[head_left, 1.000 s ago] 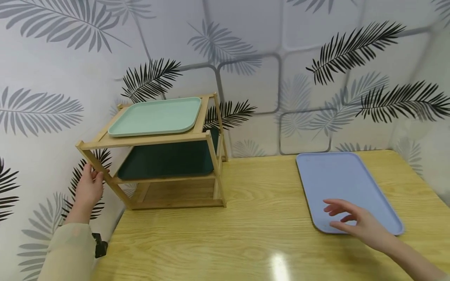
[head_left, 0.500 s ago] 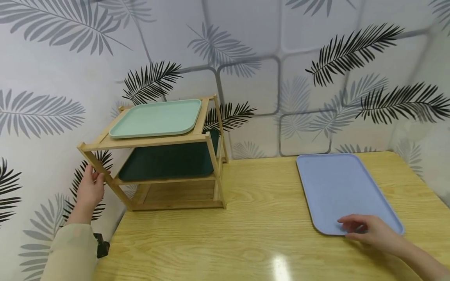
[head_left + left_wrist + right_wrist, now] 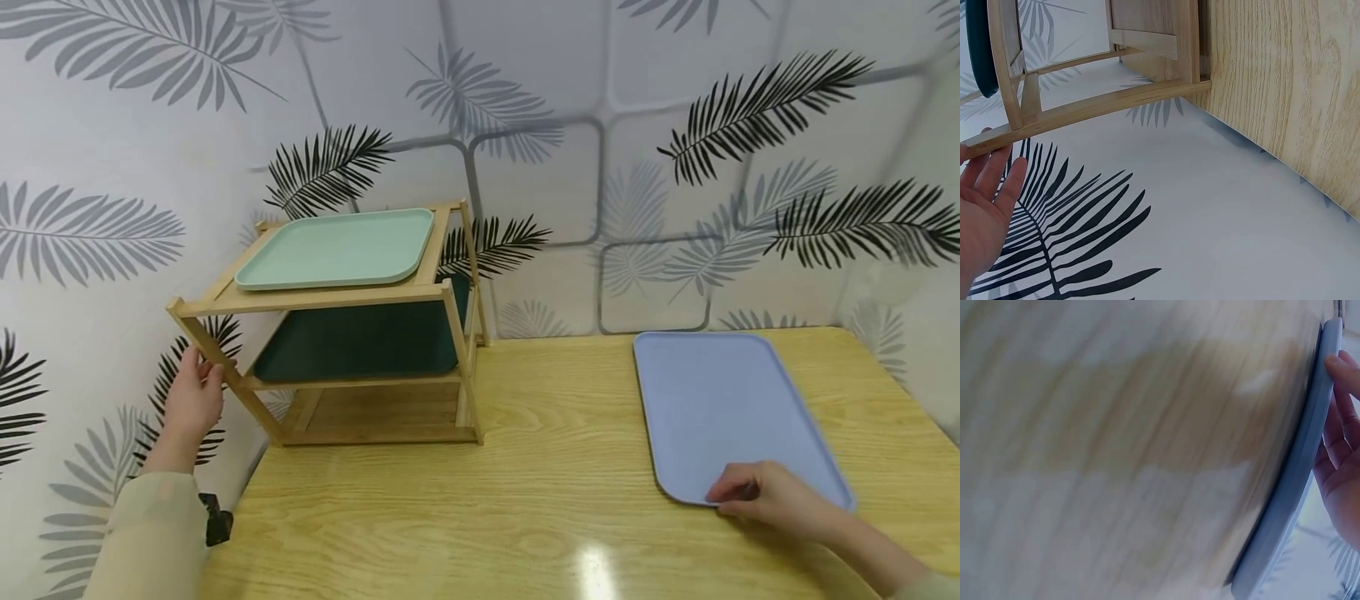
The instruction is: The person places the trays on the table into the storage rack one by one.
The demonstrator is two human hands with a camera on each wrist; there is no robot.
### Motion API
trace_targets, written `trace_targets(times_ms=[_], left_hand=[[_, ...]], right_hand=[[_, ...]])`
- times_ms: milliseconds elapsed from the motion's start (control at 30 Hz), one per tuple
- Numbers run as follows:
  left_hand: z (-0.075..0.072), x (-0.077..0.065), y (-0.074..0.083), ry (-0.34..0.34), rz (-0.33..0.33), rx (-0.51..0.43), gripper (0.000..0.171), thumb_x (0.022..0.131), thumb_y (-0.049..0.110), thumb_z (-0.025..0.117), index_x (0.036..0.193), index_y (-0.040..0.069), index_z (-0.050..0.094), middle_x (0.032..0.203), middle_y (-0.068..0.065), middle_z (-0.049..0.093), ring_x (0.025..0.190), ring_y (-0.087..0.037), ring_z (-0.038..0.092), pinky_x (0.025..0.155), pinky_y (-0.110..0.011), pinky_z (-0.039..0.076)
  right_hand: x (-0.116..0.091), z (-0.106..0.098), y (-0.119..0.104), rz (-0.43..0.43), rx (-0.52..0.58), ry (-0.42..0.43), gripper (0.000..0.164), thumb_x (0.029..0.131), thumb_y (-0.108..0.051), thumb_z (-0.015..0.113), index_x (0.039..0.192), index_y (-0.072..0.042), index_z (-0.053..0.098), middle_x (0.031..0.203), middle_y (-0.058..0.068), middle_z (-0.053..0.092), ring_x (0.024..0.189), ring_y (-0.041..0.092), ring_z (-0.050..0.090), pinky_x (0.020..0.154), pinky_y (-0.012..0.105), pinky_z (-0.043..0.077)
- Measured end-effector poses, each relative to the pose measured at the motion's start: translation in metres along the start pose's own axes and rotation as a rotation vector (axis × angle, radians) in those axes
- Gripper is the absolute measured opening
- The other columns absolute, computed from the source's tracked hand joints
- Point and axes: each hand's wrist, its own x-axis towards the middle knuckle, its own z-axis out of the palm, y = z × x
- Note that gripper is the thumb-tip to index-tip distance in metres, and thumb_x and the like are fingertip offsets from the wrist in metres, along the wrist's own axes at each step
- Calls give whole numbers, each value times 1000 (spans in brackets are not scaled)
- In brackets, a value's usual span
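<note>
A wooden rack (image 3: 330, 435) stands at the left of the table, with a mint-green tray (image 3: 337, 248) on its top and a dark green tray (image 3: 360, 342) on the shelf below. My left hand (image 3: 193, 398) holds the rack's front left post (image 3: 1079, 112), fingers partly behind it. On the right lies a periwinkle-blue tray (image 3: 727, 400). My right hand (image 3: 776, 498) pinches the near edge of this blue tray; in the right wrist view its thumb (image 3: 1342, 372) is on the rim's near side and the other fingers lie on the opposite side.
The wood-grain table (image 3: 525, 517) spans the space between rack and blue tray. A leaf-patterned wall (image 3: 540, 183) stands close behind and to the left of the rack. The rack's bottom shelf (image 3: 382, 408) is partly shaded.
My right hand has come down from above the blue tray and taken hold of its near edge. The blue tray has shifted slightly. My left hand stays on the rack post.
</note>
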Motion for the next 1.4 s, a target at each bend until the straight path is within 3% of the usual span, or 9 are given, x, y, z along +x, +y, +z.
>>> trace_targets(times_ms=[233, 500, 700, 833, 933, 1067, 1133, 1267, 1400], left_hand=[[-2, 0, 0, 1, -25, -10, 40, 107, 19, 26, 143, 3, 25, 138, -29, 47, 124, -50, 45, 82, -54, 42], [-3, -2, -1, 5, -24, 8, 41, 107, 20, 27, 144, 3, 25, 138, -28, 48, 122, -48, 48, 66, -38, 43], [-4, -4, -2, 9, -17, 27, 40, 107, 21, 26, 142, 2, 26, 137, -29, 49, 115, -46, 53, 58, -33, 43], [-4, -7, -2, 18, -6, 58, 38, 107, 21, 26, 140, 1, 27, 136, -29, 49, 114, -46, 53, 62, -38, 41], [-4, -10, -3, 32, 0, 87, 37, 107, 21, 25, 138, 1, 27, 134, -30, 50, 102, -46, 54, 66, -41, 37], [-2, -11, -5, 42, 17, 113, 36, 107, 20, 26, 138, 1, 28, 131, -32, 51, 78, -36, 48, 63, -40, 33], [-1, -11, -6, 49, 30, 119, 35, 107, 20, 26, 137, 1, 28, 130, -32, 52, 74, -33, 46, 61, -39, 33], [1, -7, -5, 63, 50, 110, 34, 107, 19, 26, 134, 1, 29, 131, -33, 51, 76, -34, 47, 61, -38, 34], [2, -3, 0, 61, 66, 97, 34, 106, 19, 26, 135, 1, 29, 131, -33, 51, 79, -36, 47, 62, -39, 34]], right_hand=[[28, 21, -6, 9, 44, -46, 13, 83, 1, 74, 94, -6, 75, 87, -1, 70, 80, 6, 64, 64, 25, 53], [65, 52, -26, 95, 71, -69, 11, 85, -9, 75, 96, -6, 74, 88, -3, 69, 80, 6, 63, 67, 25, 53], [97, 88, -41, 120, 28, -37, 14, 81, -5, 77, 94, -6, 74, 83, -6, 67, 72, 3, 59, 63, 24, 50], [115, 111, -55, 118, 9, -15, 16, 79, 0, 76, 94, -5, 73, 79, -8, 64, 70, 2, 56, 62, 24, 49], [126, 120, -64, 107, 48, -66, 22, 80, 1, 75, 101, -2, 72, 83, -5, 65, 72, 4, 58, 65, 24, 50], [134, 103, -62, 80, 119, -197, 36, 83, -5, 76, 117, 1, 66, 100, 6, 68, 84, 13, 64, 70, 26, 53], [135, 83, -54, 65, 110, -201, 39, 85, -9, 75, 121, 2, 63, 107, 11, 67, 89, 18, 65, 71, 28, 54], [131, 37, -27, 80, -6, -26, 37, 86, -10, 74, 118, 4, 64, 109, 17, 67, 91, 26, 67, 73, 37, 54], [115, -3, 0, 198, -151, 174, 39, 87, -11, 74, 119, 6, 63, 112, 22, 66, 97, 35, 64, 79, 49, 51]])
